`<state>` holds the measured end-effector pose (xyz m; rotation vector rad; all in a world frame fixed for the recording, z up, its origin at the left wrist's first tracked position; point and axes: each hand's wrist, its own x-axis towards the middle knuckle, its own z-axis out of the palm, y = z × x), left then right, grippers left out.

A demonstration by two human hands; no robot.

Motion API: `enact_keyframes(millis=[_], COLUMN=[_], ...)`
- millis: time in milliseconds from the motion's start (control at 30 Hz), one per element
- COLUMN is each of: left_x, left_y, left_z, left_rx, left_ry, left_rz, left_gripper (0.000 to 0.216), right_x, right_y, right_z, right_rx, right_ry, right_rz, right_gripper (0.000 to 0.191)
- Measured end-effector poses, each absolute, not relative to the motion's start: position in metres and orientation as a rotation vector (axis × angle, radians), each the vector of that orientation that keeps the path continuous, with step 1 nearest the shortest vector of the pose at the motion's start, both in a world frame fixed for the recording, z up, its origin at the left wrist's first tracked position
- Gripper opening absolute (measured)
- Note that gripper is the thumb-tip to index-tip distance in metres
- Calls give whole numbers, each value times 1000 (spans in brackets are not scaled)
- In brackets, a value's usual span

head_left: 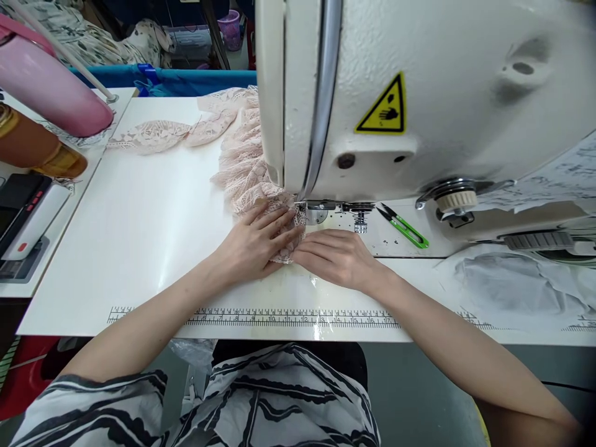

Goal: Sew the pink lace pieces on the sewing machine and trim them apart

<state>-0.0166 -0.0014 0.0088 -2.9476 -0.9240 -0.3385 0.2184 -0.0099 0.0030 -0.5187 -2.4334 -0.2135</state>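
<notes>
A strip of pale pink lace (pixel 242 155) runs from the back left of the white table (pixel 139 236) down to the presser foot (pixel 316 214) of a white sewing machine (pixel 419 93). My left hand (pixel 254 242) lies flat on the gathered end of the lace, fingers stretched toward the needle. Just right of it, my right hand (pixel 338 256) rests with fingers together and extended, their tips touching the lace edge in front of the foot.
Green thread snips (pixel 404 227) lie on the machine bed to the right of the foot. A pink bottle (pixel 51 87), a brown bottle (pixel 37 149) and a black device (pixel 23 211) sit at the left. A printed ruler (pixel 251 318) lines the front edge. Crumpled plastic (pixel 512 285) lies at right.
</notes>
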Motion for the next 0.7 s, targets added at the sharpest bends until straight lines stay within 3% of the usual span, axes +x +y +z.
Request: enact_keyframes(millis=[700], left_x=[-19], left_y=[4], left_z=[9], left_rx=[-2972], left_ry=[-949], left_rz=[-371], left_gripper=[49], right_x=[212], right_y=[-10], right_z=[2], right_rx=[-518], right_ry=[-2410], right_rz=[-220], right_gripper=[15])
